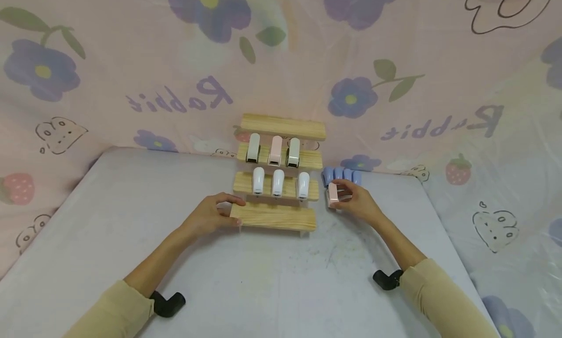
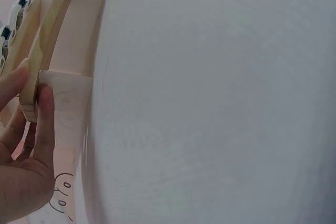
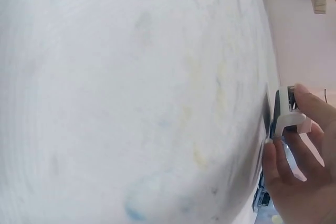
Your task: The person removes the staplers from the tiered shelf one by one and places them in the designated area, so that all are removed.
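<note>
A stepped wooden rack (image 1: 273, 217) stands on the white table with small staplers on its two middle tiers. My left hand (image 1: 210, 215) grips the left end of its lowest board, thumb above and fingers below, as the left wrist view also shows. To the right of the rack, my right hand (image 1: 357, 201) pinches a pink stapler (image 1: 332, 195) between thumb and fingers. In the right wrist view the stapler (image 3: 286, 111) is seen from its side, close to the table. Behind it several blue staplers (image 1: 348, 175) stand in a row, partly hidden by the hand.
White staplers (image 1: 277, 183) sit on the second tier. On the tier above are a pink stapler (image 1: 275, 150) and two pale green staplers (image 1: 253, 148). A patterned curtain (image 1: 281, 60) hangs behind the table (image 1: 263, 284). Black curved pieces (image 1: 169, 305) are at both wrists.
</note>
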A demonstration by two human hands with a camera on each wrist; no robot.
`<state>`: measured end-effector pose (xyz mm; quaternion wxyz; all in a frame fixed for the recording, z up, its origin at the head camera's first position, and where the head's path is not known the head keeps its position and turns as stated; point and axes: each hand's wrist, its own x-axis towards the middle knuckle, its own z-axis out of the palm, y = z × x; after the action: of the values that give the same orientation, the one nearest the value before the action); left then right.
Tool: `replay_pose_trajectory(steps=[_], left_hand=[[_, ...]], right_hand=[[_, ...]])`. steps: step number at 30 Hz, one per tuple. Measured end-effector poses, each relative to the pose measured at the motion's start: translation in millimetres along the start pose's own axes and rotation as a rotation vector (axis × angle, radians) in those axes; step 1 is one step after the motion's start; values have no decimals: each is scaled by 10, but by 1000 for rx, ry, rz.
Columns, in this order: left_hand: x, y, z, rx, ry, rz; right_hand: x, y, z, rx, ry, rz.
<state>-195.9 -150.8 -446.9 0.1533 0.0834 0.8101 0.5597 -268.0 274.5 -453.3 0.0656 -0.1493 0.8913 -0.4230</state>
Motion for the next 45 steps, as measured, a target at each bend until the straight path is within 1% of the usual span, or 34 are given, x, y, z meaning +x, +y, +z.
replay_pose_trajectory(steps=[4, 8, 15, 23, 27, 30, 32, 37, 40, 45], left_hand=[[-11, -2, -1, 3, 0, -2], [-18, -2, -6, 7, -4, 8], [-12, -8, -2, -27, -8, 5], [-19, -7, -8, -21, -11, 2], [-10, -2, -4, -22, -11, -3], [-2, 2, 0, -25, -13, -3], [-2, 9, 0, -32, -12, -2], [-17, 30, -4, -11, -7, 16], [-26, 34, -7, -8, -9, 25], [-26, 26, -6, -19, -11, 26]], right_hand=[[-2, 23, 19, 10, 1, 5], [-9, 40, 33, 20, 3, 18], [-9, 41, 62, 16, 26, -8], [-26, 28, 73, 65, 6, 2], [-35, 33, 59, 32, 13, -7], [-38, 46, 44, 25, 27, -19], [-36, 60, 29, 41, 33, -17], [-45, 70, -17, 77, 64, 2], [-63, 43, -44, 111, 88, -22], [-78, -29, -79, 168, 157, -70]])
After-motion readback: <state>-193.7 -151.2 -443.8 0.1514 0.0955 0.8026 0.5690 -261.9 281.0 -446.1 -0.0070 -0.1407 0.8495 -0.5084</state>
